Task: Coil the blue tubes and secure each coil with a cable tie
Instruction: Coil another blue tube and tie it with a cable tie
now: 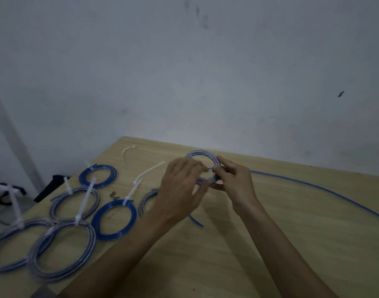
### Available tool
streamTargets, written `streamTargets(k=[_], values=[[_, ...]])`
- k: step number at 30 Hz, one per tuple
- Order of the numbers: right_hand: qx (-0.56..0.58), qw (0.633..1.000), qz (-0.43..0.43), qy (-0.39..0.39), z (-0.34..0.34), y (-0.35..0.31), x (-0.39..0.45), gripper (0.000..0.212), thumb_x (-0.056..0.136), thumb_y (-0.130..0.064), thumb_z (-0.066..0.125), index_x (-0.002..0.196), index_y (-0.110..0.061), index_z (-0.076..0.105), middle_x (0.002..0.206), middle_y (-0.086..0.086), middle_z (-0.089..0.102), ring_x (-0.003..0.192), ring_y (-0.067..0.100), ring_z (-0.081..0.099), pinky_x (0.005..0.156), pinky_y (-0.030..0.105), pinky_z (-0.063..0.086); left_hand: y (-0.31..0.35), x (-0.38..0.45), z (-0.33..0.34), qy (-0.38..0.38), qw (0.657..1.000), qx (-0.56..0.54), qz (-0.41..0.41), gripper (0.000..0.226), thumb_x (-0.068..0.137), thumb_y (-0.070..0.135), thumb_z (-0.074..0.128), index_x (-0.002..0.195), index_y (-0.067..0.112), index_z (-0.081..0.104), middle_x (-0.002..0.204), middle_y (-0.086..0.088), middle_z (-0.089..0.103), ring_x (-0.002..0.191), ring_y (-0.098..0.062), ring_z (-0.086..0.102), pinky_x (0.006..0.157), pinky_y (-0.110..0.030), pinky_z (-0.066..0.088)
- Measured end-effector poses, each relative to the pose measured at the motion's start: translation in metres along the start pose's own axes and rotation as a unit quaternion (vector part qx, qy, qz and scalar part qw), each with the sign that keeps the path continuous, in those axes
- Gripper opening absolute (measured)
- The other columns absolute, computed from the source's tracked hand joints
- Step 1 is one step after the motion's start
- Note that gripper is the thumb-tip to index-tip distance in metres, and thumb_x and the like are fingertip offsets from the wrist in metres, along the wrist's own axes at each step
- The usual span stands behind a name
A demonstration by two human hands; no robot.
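Observation:
Above the middle of the wooden table (270,244) I hold a small coil of blue tube (202,154). My right hand (233,181) pinches the coil's right side. My left hand (182,190) grips its lower left and hides that part. The uncoiled rest of the tube (326,190) trails off to the right across the table. A short blue tube end (196,221) pokes out below my left wrist. Two loose white cable ties (150,171) (127,151) lie on the table to the left of my hands.
Several finished blue coils tied with white cable ties lie at the left: one (98,176) at the back, one (114,220) in the middle, one (61,250) at the front. Another coil (144,203) is half hidden by my left arm. The wall is close behind the table.

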State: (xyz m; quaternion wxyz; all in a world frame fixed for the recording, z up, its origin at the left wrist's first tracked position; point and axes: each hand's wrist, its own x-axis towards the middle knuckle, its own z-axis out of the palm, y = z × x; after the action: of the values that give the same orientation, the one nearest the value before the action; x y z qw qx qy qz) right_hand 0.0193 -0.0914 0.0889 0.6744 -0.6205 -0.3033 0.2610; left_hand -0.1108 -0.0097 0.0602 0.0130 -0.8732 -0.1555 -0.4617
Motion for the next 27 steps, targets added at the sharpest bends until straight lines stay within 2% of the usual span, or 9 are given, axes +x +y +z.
streamTargets(k=[3,5,10,13,16,21,23,25,27], values=[[0.023,0.999,0.025,-0.011,0.011,0.000,0.001,0.040,0.094,-0.003,0.065,0.134,-0.002,0.060,0.096,0.011,0.070,0.071,0.010,0.067,0.058,0.022,0.057,-0.011,-0.006,-0.001,-0.115,0.988,0.101,0.030,0.038,0.100,0.045,0.044,0.101,0.015,0.067,0.090,0.001,0.069,0.088,-0.021,0.063,0.092,-0.032,0.040],[0.022,0.999,0.028,-0.021,0.019,-0.001,0.002,0.038,0.094,-0.003,0.066,0.132,0.002,0.060,0.093,0.011,0.069,0.068,0.009,0.066,0.057,0.022,0.057,-0.014,-0.004,-0.005,-0.144,0.981,0.127,0.029,0.037,0.100,0.046,0.039,0.090,0.017,0.061,0.078,0.001,0.065,0.075,-0.020,0.060,0.075,-0.031,0.039],[-0.060,0.994,0.004,-0.093,0.039,-0.005,0.010,0.016,0.098,-0.011,0.062,0.098,0.000,0.074,0.078,0.011,0.067,0.070,0.015,0.065,0.059,0.022,0.057,-0.029,-0.001,-0.019,-0.261,0.960,-0.017,-0.102,0.025,0.106,0.042,0.031,0.091,0.023,0.034,0.081,-0.001,0.053,0.073,-0.023,0.050,0.064,-0.040,0.042],[-0.158,0.978,-0.044,-0.132,0.061,-0.009,0.020,0.030,0.102,-0.032,0.057,0.091,-0.011,0.075,0.080,0.002,0.070,0.070,0.011,0.065,0.063,0.022,0.056,-0.046,0.002,-0.036,-0.233,0.947,-0.130,-0.177,0.029,0.106,0.043,0.029,0.089,0.024,0.042,0.072,0.002,0.053,0.063,-0.014,0.051,0.058,-0.035,0.037],[-0.203,0.964,-0.091,-0.147,0.089,-0.013,0.032,0.044,0.103,-0.040,0.051,0.089,-0.005,0.073,0.081,0.013,0.068,0.066,0.011,0.060,0.062,0.023,0.056,-0.070,0.004,-0.051,-0.194,0.912,-0.251,-0.260,0.032,0.109,0.035,0.030,0.089,0.025,0.052,0.066,0.010,0.050,0.054,-0.003,0.044,0.057,-0.025,0.033],[-0.220,0.950,-0.146,-0.168,0.133,-0.011,0.045,0.053,0.104,-0.041,0.047,0.088,0.004,0.070,0.073,0.028,0.060,0.059,0.024,0.058,0.065,0.039,0.061,-0.098,0.010,-0.067,-0.094,0.817,-0.377,-0.425,0.033,0.105,0.025,0.039,0.076,0.014,0.048,0.050,0.012,0.035,0.047,-0.011,0.026,0.051,-0.031,0.021],[-0.250,0.936,-0.189,-0.158,0.146,-0.011,0.046,0.057,0.103,-0.046,0.048,0.080,0.003,0.067,0.061,0.020,0.052,0.052,0.024,0.049,0.055,0.034,0.053,-0.104,0.013,-0.077,-0.044,0.790,-0.387,-0.474,0.039,0.104,0.033,0.044,0.068,0.018,0.044,0.050,0.007,0.030,0.046,-0.012,0.022,0.049,-0.031,0.019],[-0.259,0.926,-0.222,-0.165,0.153,-0.010,0.047,0.052,0.103,-0.043,0.049,0.074,-0.004,0.068,0.053,0.006,0.043,0.046,0.011,0.035,0.048,0.020,0.032,-0.109,0.012,-0.087,-0.001,0.786,-0.375,-0.491,0.046,0.102,0.046,0.049,0.064,0.021,0.042,0.052,0.005,0.027,0.045,-0.011,0.022,0.047,-0.028,0.020],[-0.239,0.925,-0.224,-0.191,0.160,-0.008,0.047,0.042,0.104,-0.041,0.050,0.074,-0.018,0.070,0.056,0.005,0.047,0.048,0.008,0.036,0.051,0.021,0.031,-0.116,0.010,-0.094,0.045,0.767,-0.383,-0.512,0.046,0.100,0.043,0.053,0.062,0.022,0.039,0.052,0.004,0.026,0.046,-0.012,0.020,0.047,-0.029,0.018]])
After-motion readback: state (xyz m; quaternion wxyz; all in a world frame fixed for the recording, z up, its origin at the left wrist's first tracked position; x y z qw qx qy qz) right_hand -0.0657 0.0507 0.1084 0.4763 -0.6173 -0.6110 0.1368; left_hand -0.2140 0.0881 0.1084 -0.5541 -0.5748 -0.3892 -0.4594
